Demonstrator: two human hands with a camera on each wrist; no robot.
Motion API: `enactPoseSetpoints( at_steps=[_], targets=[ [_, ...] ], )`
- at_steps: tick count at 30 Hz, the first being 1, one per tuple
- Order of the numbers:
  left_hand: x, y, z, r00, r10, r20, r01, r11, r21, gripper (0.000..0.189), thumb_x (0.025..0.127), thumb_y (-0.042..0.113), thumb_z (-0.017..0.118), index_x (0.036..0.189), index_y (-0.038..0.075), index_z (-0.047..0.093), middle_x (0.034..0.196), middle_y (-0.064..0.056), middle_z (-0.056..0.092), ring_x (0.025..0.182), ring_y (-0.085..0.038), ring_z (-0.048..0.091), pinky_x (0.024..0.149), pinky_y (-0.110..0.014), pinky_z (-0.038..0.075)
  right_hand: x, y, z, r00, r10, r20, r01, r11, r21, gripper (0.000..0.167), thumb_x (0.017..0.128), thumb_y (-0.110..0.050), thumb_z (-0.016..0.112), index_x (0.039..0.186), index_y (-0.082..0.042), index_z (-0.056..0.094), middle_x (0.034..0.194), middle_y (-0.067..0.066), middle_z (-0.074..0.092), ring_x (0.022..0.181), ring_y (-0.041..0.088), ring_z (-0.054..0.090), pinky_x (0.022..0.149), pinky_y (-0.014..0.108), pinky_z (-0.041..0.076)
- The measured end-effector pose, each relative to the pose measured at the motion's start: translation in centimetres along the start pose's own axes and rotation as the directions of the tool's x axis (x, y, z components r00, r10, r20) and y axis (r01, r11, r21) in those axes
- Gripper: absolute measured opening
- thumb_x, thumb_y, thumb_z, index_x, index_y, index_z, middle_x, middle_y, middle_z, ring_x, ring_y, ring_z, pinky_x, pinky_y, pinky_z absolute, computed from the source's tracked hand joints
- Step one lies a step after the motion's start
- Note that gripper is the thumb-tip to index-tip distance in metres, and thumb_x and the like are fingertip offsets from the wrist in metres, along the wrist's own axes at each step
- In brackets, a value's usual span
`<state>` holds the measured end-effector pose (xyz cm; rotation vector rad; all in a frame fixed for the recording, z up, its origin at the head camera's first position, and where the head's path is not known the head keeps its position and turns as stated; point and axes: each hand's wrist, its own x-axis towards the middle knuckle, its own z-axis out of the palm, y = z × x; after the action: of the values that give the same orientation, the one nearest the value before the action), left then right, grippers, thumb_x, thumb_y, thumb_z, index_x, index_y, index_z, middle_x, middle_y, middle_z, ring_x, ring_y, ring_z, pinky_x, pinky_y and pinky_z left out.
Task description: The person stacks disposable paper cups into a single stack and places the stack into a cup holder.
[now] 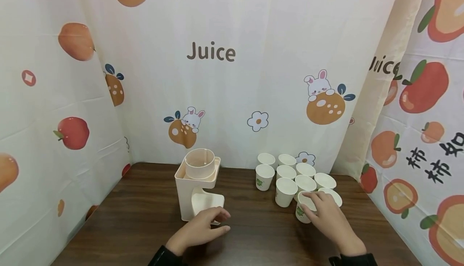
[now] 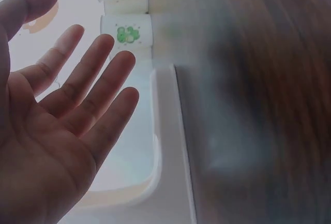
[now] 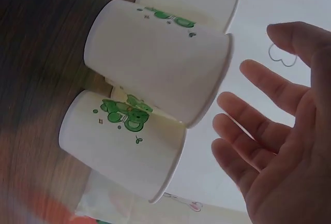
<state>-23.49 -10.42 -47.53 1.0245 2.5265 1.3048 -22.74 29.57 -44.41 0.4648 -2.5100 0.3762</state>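
My left hand point(image 1: 203, 229) hovers just in front of a cream plastic holder point(image 1: 185, 195) with a round cylinder point(image 1: 200, 164) set in its top. In the left wrist view the palm of this hand point(image 2: 57, 131) faces the camera, fingers spread and holding nothing. Over the nearest white paper cup point(image 1: 303, 214) is my right hand point(image 1: 332, 219), its fingertips above the rim. The right wrist view shows loosely extended fingers of that hand point(image 3: 279, 136) beside the cup rims, with a gap to the nearest paper cup point(image 3: 155, 63). Green cartoon prints mark the cups.
Several more white paper cups point(image 1: 286, 191) stand upright in close rows at the back right of the dark wooden table point(image 1: 250, 234). Fruit-printed cloth point(image 1: 253, 77) hangs behind and along both sides.
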Motion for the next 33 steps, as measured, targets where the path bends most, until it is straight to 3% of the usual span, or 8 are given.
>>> enactPoseSetpoints(
  at_steps=[10, 17, 33],
  targets=[
    [1.2, 0.0, 1.0, 0.999, -0.003, 0.033, 0.003, 1.0, -0.009, 0.038, 0.099, 0.037, 0.065, 0.125, 0.009, 0.061, 0.122, -0.007, 0.064, 0.112, -0.016, 0.061, 0.09, -0.039, 0.052, 0.6, 0.5, 0.4, 0.99, 0.084, 0.112, -0.082, 0.996, -0.018, 0.042, 0.091, -0.033, 0.076, 0.124, -0.008, 0.069, 0.111, 0.018, 0.062, 0.103, 0.04, 0.055, 0.085, 0.057, 0.045],
    [1.5, 0.2, 1.3, 0.998, 0.002, 0.055, -0.002, 1.0, -0.005, 0.04, 0.099, 0.038, 0.064, 0.126, 0.009, 0.06, 0.124, -0.007, 0.064, 0.112, -0.016, 0.061, 0.091, -0.036, 0.051, 1.0, 0.7, 0.8, 0.978, 0.118, 0.172, -0.113, 0.993, -0.038, 0.04, 0.095, -0.037, 0.069, 0.126, -0.011, 0.069, 0.113, 0.019, 0.06, 0.106, 0.043, 0.053, 0.087, 0.06, 0.043],
    [3.0, 0.3, 2.4, 0.999, 0.006, 0.054, -0.005, 1.0, -0.019, 0.036, 0.099, 0.035, 0.065, 0.125, 0.01, 0.061, 0.122, -0.006, 0.065, 0.111, -0.015, 0.062, 0.089, -0.032, 0.052, 1.2, 0.9, 0.4, 0.98, 0.088, 0.178, -0.076, 0.994, -0.073, 0.038, 0.09, -0.035, 0.075, 0.122, -0.014, 0.072, 0.108, 0.015, 0.067, 0.103, 0.042, 0.057, 0.087, 0.059, 0.043]
  ],
)
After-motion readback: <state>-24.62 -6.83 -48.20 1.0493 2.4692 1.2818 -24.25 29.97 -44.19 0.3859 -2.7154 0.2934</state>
